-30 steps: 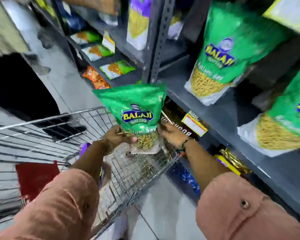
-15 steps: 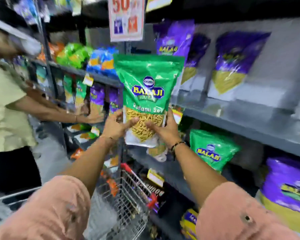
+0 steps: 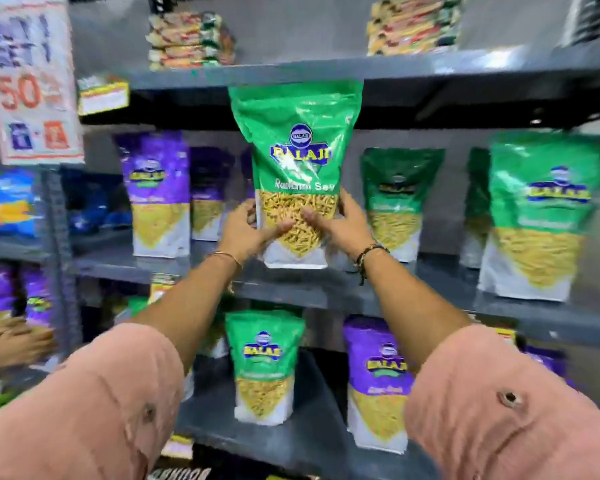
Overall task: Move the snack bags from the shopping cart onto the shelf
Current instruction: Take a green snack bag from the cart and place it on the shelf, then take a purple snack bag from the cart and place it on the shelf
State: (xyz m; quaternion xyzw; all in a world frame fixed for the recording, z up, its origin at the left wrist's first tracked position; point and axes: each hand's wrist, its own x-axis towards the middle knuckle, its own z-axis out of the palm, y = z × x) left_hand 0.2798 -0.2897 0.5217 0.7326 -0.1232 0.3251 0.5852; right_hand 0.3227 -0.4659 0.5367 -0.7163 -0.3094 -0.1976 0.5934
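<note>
A green snack bag (image 3: 297,157) with a clear window of yellow sev stands upright between my hands. My left hand (image 3: 246,232) grips its lower left edge and my right hand (image 3: 340,226) grips its lower right edge. The bag's bottom is at the level of the grey middle shelf (image 3: 326,291), at a gap between purple bags (image 3: 156,192) on the left and green bags (image 3: 397,199) on the right. I cannot tell whether the bag rests on the shelf. The shopping cart is out of view.
A large green bag (image 3: 537,216) stands at the right of the same shelf. The lower shelf (image 3: 312,441) carries one green and one purple bag. Flat packets are stacked on the top shelf (image 3: 361,69). A sale sign (image 3: 28,81) hangs upper left. Another person's hand (image 3: 11,342) shows at the left edge.
Both hands have carried the green bag up from the cart to the middle shelf. My view has swung from the cart to face the shelving.
</note>
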